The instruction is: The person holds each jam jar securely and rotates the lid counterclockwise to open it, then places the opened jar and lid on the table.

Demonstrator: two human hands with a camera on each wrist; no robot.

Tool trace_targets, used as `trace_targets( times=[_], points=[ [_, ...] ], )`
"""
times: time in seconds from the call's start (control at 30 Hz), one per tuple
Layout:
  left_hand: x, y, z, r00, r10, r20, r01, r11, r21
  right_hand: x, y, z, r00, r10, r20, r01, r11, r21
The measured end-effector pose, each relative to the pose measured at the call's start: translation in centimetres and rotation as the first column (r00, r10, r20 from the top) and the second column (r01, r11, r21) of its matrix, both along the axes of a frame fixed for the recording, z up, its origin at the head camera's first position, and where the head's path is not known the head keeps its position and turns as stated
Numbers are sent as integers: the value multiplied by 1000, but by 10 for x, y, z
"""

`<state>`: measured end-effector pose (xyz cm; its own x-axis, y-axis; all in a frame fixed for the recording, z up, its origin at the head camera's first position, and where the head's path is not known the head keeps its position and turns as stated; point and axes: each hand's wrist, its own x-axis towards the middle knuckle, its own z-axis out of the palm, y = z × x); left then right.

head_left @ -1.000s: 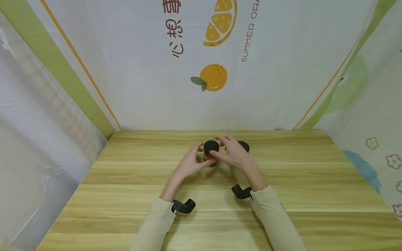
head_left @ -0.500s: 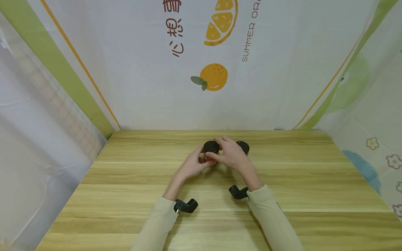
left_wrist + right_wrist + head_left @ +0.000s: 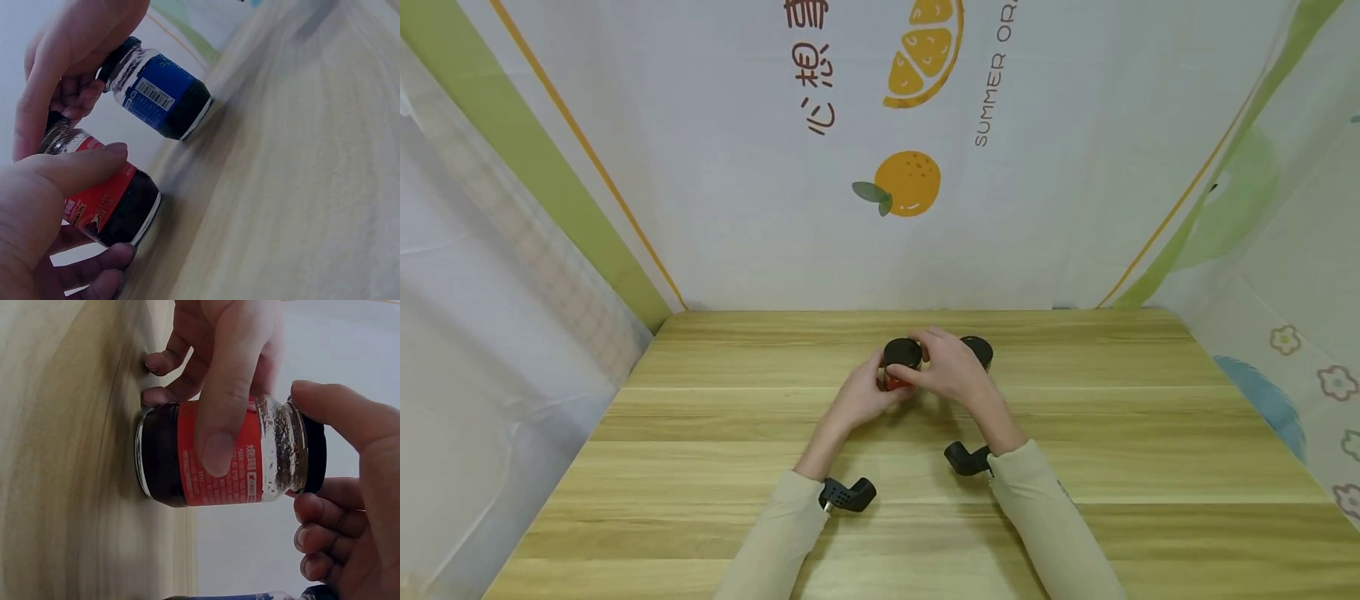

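Note:
A glass jar with a red label (image 3: 240, 481), dark contents and a black lid (image 3: 902, 352) stands upright on the wooden table between my hands. My left hand (image 3: 859, 396) grips its body, thumb across the label and fingers round the far side. With thumb and curled fingers, my right hand (image 3: 951, 368) holds the rim of the lid, as the right wrist view shows. Just right of that hand is a second jar with a blue label (image 3: 159, 94) and a black lid (image 3: 977, 350); the right hand partly hides it in the head view.
The wooden table (image 3: 700, 467) ends at a white curtain (image 3: 760, 233) printed with oranges. More cloth hangs at both sides. Black camera mounts (image 3: 850, 495) sit at the wrists, close above the tabletop.
Both hands have closed in on the red-labelled jar. The left fingers now wrap its body, and the right thumb and fingers have come onto its lid. Neither jar has clearly moved.

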<state>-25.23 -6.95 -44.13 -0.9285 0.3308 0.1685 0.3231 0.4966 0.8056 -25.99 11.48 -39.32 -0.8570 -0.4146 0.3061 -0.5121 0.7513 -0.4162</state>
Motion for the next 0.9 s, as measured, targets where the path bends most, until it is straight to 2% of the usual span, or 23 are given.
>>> trace_targets(
  times=[0.33,0.67,0.9],
  points=[
    [2,0,0,1000,19,-16,-19,999,34,0,0,-2,990,31,-136,-34,999,-26],
    [0,-2,1,999,11,-40,-9,999,52,1,2,3,980,55,-190,-70,995,-74],
    [2,-4,4,997,-20,-79,29,992,122,4,2,9,975,55,-215,-76,993,-92]
  ],
)
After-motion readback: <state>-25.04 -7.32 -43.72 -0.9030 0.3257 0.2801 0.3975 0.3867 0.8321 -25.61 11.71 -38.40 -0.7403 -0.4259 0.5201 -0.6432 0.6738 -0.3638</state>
